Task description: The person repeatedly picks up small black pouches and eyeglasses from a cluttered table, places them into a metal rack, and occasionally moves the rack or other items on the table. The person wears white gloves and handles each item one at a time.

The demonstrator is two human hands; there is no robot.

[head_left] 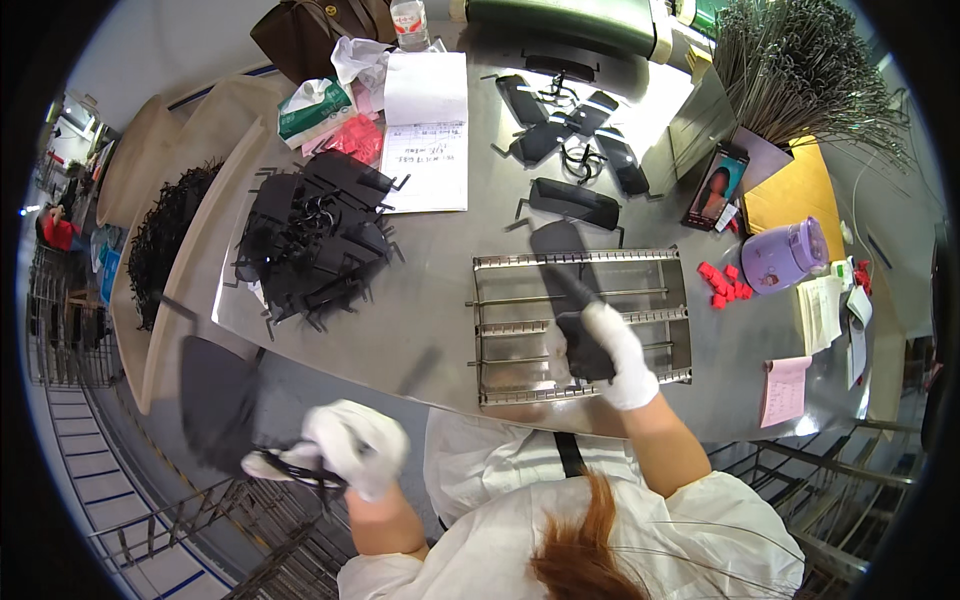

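My right hand [622,358], in a white glove, grips a dark flat panel [590,350] over the metal slotted rack [580,328] on the table. Another dark panel [557,242] lies across the rack's far rail. My left hand [360,445], also gloved in white, is off the table's front edge at the left, its fingers closed around black looped strands [300,468]. Beside it hangs a blurred dark panel [215,400] with a bent rod, apparently in the same grasp. Left of the rack lies a pile of dark panels with bent rods [320,235].
Several more panels [570,130] lie behind the rack. An open notebook [425,180] and a clear bottle [410,25] stand far left. Rightward are red blocks [722,285], a purple container [785,255], a pink notepad [783,392] and bundled metal wires [800,80]. A curved bin [190,240] holds black pieces.
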